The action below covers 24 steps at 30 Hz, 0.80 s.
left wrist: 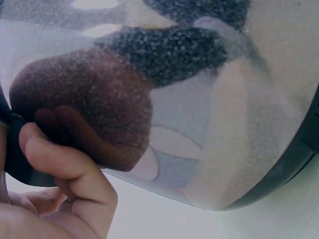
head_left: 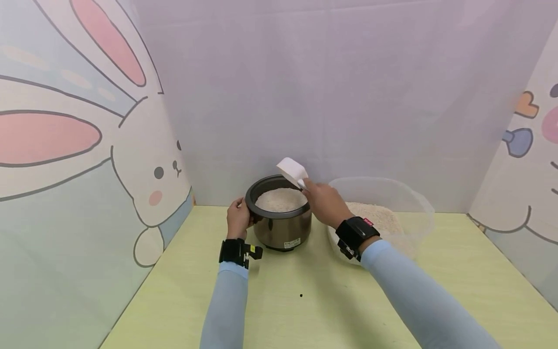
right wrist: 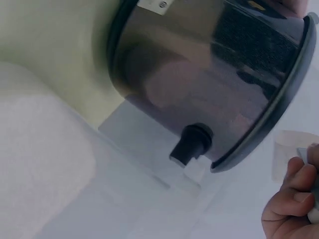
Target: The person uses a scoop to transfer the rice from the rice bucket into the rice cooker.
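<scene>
- Pot (head_left: 279,223) of dark metal stands on the green counter (head_left: 305,300), near the back wall, holding a mound of white rice (head_left: 281,199).
- The left hand (head_left: 238,218) grips the pot's left side at the rim; the left wrist view shows its curled fingers (left wrist: 60,164) pressed against the shiny wall.
- The right hand (head_left: 324,203) pinches the handle of a white scoop (head_left: 292,171), which is tilted above the pot's right rim, over the rice.
- In the right wrist view only the curled fingertips (right wrist: 291,199) show at the lower right edge, beside the pot's rim (right wrist: 279,114).
- A clear plastic tub (head_left: 383,194) sits just right of the pot, behind the right forearm, with more rice in it (head_left: 379,215).
- Both arms wear pale blue sleeves and black wrist straps.
- Cartoon rabbit panels (head_left: 78,145) stand at the left and right of the counter.
</scene>
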Tool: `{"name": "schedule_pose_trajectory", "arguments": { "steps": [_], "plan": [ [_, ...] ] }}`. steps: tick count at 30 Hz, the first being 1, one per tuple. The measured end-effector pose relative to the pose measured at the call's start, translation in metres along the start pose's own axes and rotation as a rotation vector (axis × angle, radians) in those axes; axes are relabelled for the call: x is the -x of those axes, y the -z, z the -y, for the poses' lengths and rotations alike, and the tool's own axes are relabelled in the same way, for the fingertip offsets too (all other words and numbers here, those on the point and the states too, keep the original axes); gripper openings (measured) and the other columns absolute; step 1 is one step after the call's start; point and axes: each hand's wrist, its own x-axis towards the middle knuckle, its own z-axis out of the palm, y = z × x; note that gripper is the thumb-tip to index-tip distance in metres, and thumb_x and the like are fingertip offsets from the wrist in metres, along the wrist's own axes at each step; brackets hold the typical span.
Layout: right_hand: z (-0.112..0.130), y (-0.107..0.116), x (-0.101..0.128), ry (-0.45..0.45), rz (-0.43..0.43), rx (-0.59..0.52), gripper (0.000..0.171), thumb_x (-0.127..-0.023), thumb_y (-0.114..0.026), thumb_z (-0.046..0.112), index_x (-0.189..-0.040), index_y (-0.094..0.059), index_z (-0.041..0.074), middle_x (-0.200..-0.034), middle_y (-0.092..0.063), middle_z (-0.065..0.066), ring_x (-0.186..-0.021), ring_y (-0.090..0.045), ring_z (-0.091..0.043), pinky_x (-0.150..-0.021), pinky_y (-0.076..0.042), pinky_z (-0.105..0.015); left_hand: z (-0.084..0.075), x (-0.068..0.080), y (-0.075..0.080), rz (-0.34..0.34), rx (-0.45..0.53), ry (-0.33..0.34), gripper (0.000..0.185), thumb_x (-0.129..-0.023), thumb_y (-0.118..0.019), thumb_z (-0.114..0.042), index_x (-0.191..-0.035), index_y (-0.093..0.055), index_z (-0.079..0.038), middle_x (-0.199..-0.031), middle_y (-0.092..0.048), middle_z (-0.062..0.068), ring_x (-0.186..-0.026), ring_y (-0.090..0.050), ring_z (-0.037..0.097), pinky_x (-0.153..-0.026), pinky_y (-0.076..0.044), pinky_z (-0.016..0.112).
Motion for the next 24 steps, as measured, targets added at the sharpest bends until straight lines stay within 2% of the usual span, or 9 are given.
{"name": "schedule_pose_trajectory", "arguments": {
  "steps": [5, 13, 21, 24],
  "plan": [
    [0.0, 0.002, 0.0, 0.039, -0.084, 0.018, 0.038, -0.107, -0.055, 0.011, -0.142, -0.049, -0.002, -0.086, -0.063, -0.019, -0.067, -0.059, -0.033, -0.058, -0.048, -0.045, 0.0, 0.0, -0.001, -0.008, -0.004, 0.0, 0.045, -0.107, -0.052, -0.036, -0.14, -0.058, -0.005, -0.076, -0.056, 0.002, -0.051, -0.053, 0.008, -0.048, -0.049, 0.021],
    [0.0, -0.008, 0.009, 0.043, 0.028, 0.104, 0.035, -0.104, -0.061, 0.01, -0.135, -0.054, -0.003, -0.077, -0.058, -0.013, -0.062, -0.058, -0.029, -0.052, -0.046, -0.038, 0.001, 0.0, -0.001, -0.011, -0.005, -0.001, 0.044, -0.108, -0.052, -0.035, -0.14, -0.058, -0.005, -0.077, -0.057, 0.002, -0.051, -0.052, 0.008, -0.047, -0.048, 0.021],
    [-0.001, -0.001, -0.001, 0.107, -0.096, 0.142, 0.038, -0.104, -0.06, 0.009, -0.139, -0.051, -0.004, -0.08, -0.06, -0.016, -0.062, -0.058, -0.03, -0.053, -0.047, -0.04, 0.0, 0.0, -0.001, -0.01, -0.004, -0.003, 0.043, -0.108, -0.052, -0.034, -0.139, -0.059, -0.005, -0.074, -0.056, 0.001, -0.051, -0.052, 0.008, -0.047, -0.048, 0.02],
    [-0.001, -0.004, 0.001, 0.096, -0.086, 0.138, 0.04, -0.104, -0.06, 0.009, -0.141, -0.051, -0.003, -0.083, -0.062, -0.018, -0.063, -0.06, -0.031, -0.053, -0.048, -0.041, 0.0, 0.0, -0.001, -0.008, 0.001, 0.0, 0.043, -0.107, -0.053, -0.035, -0.137, -0.06, -0.004, -0.073, -0.056, 0.001, -0.051, -0.053, 0.008, -0.047, -0.049, 0.02]
  ]
}}
